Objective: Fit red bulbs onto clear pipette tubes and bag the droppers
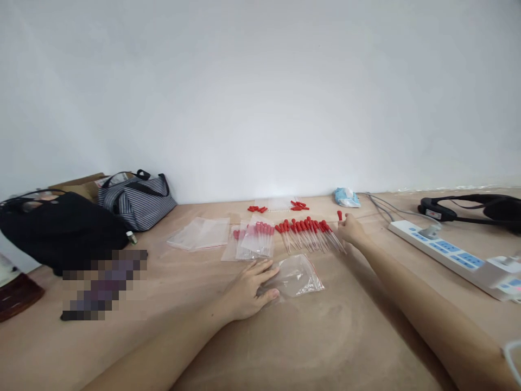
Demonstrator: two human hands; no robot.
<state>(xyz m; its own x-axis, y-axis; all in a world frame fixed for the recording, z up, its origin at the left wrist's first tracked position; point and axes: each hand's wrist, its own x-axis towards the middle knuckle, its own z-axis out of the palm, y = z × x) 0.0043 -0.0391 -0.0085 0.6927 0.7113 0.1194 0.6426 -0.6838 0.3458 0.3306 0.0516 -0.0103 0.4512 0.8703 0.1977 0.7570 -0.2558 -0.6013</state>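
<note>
My left hand (252, 288) lies flat with fingers spread, its fingertips on the edge of a clear zip bag (299, 277). To the right, my right hand (352, 231) is closed in a pinch at a glass dropper with a red bulb (340, 215) that stands upright at its fingertips; its lower part is partly hidden. Between the hands and farther back, a row of red-bulbed droppers (307, 225) lies on the table, tips toward me. Left of the row, filled clear bags (254, 241) hold several more droppers.
Flat plastic bags (203, 233) lie back left. Loose red bulbs (257, 209) and more red bulbs (300, 206) lie near the wall. A blue mask (347, 197), a white power strip (439, 247) and a black headset (439, 209) are right; a striped bag (140, 201) and black bag (77, 228) stand left.
</note>
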